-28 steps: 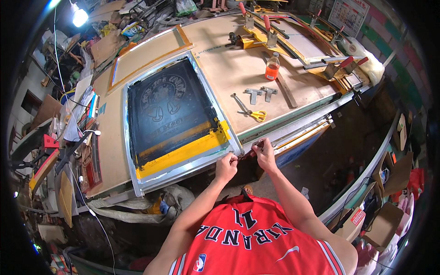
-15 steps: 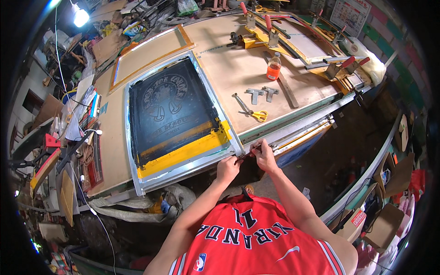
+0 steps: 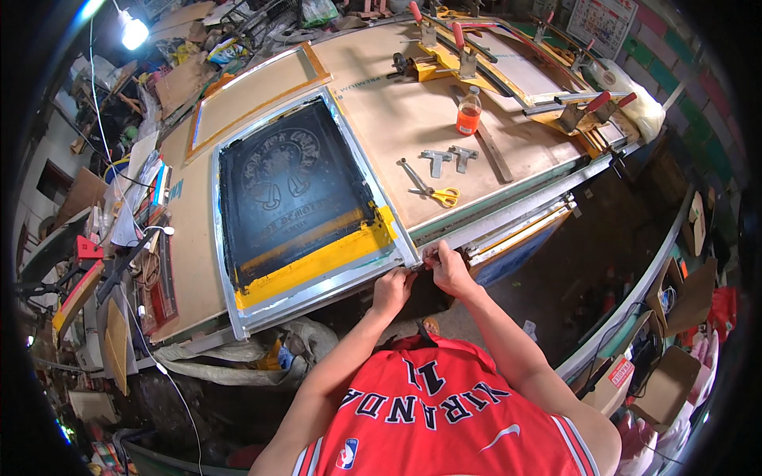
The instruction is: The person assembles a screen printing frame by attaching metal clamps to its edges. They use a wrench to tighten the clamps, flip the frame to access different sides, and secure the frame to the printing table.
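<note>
A silk-screen printing frame (image 3: 227,270) lies on the table, its dark mesh (image 3: 302,174) bearing a printed design and bordered by yellow tape (image 3: 317,263) on the near side. At the frame's near right corner, my left hand (image 3: 392,292) is closed, fingertips pressed to the metal edge. Just right of it my right hand (image 3: 451,271) is also closed in a pinch, close to the same corner. Whatever sits between the fingers is too small and hidden to make out.
Beyond lie scissors (image 3: 446,197), two metal brackets (image 3: 436,163), a bottle of orange liquid (image 3: 469,113) and an orange-edged frame (image 3: 305,49). Yellow clamps with red handles (image 3: 583,111) stand far right. A second frame (image 3: 516,234) hangs below the table's near edge.
My right hand has shifted a little left, nearer to my left hand at the frame's corner. The whole view has moved slightly; the objects on the table stay put.
</note>
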{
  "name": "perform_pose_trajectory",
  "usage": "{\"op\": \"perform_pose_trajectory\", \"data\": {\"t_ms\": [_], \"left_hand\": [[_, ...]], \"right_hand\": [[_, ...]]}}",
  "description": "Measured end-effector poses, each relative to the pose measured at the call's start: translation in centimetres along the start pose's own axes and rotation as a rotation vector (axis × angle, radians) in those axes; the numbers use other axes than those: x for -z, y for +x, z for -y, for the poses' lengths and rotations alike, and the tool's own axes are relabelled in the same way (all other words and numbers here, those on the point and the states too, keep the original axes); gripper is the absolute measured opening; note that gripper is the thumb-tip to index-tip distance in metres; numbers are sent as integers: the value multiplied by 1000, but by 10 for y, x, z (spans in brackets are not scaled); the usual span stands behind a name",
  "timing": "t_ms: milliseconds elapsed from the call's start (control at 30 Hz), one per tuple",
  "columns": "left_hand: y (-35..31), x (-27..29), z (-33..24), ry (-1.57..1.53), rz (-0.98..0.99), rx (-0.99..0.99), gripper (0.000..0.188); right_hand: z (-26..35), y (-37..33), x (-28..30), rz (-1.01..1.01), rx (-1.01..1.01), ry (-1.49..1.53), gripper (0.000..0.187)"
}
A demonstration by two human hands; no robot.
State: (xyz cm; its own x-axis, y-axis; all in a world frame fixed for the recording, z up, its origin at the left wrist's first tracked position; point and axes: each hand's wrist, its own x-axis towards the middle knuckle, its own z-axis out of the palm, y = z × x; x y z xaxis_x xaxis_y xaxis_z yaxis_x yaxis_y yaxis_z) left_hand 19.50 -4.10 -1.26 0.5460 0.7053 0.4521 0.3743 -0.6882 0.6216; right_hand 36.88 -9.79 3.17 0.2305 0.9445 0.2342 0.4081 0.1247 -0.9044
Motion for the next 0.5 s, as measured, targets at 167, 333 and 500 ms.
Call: {"op": "perform_pose_trajectory", "data": {"t_ms": [167,333,500], "left_hand": [[-2,-2,4,5,48,-15,8],[-5,-6,5,-58,-17,33,8],[-6,-5,4,-76,78,141,8]], "right_hand": [[-4,-2,-2,-80,-69,54,15],[1,-6,-5,-68,-42,34,18],[24,2,-5,165,243,-234,26]]}}
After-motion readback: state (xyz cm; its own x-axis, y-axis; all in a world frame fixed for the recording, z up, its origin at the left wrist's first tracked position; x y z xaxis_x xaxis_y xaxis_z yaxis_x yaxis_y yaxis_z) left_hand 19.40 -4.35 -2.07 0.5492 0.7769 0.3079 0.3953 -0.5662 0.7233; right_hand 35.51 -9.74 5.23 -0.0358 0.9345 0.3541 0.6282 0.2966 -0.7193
